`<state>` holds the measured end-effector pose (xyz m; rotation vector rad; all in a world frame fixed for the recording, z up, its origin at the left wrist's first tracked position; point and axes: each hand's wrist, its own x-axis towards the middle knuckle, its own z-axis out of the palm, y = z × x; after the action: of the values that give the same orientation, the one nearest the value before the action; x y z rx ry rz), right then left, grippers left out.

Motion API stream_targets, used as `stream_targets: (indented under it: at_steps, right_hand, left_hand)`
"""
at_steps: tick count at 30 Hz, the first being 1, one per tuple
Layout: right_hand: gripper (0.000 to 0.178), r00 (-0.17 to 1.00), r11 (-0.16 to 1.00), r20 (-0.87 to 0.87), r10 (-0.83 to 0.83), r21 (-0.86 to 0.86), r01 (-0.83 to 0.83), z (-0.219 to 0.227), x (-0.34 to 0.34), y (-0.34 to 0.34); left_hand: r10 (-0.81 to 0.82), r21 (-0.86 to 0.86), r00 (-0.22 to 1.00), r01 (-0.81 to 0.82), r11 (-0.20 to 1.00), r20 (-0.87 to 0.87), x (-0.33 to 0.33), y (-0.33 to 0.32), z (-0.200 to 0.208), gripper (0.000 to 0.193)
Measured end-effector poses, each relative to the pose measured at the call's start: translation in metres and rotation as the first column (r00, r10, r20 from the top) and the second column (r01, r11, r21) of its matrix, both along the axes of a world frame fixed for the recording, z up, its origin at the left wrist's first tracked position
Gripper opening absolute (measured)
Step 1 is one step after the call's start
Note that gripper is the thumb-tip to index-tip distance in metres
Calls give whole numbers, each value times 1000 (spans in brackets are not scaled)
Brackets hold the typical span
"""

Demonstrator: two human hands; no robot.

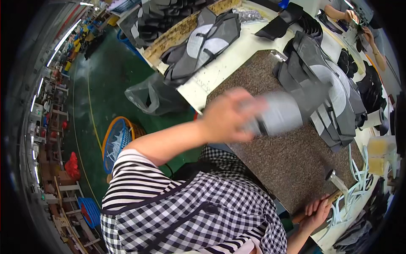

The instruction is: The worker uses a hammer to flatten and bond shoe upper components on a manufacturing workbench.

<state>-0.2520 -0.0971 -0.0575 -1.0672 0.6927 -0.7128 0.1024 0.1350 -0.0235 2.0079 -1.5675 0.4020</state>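
My left hand, blurred by motion, grips a grey shoe-upper piece over the brown speckled work board. Beyond that piece, a stack of dark grey cut pieces with pale patches lies along the board's far right side. At the lower right, my right hand is closed round the wooden handle of a hammer, whose metal head is over the board's right edge.
Similar grey pieces lie at the table's far left. White strips and a thread spool are on the right. A co-worker's hands show at the top right. An orange-rimmed basket stands on the green floor.
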Motion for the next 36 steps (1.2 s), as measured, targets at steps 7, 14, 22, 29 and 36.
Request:
stream_targets:
  at_steps: [7,14,22,29,36]
  right_hand:
    - [18,996,980,74,-55,193,40,5,22,5]
    - [15,993,964,-36,112,248,-99,42,92,-14]
    - [21,987,965,31,155,208,-158,5,127,-37]
    - [21,993,965,22,114,235,-116,5,125,-38]
    - [20,981,985,-106,162,85,-153,3,120,-34]
  left_hand:
    - [811,90,564,-825,557,155,164,32,-25,80]
    - [109,-33,979,-104,994,172,51,-136,53,59]
    - [-233,285,925,145,947,301,-29,-306,44,25]
    - [-165,-550,986,145,822,14,55,-217,110,17]
    - [-188,544,952,294,786,-242,-25,-137,122,17]
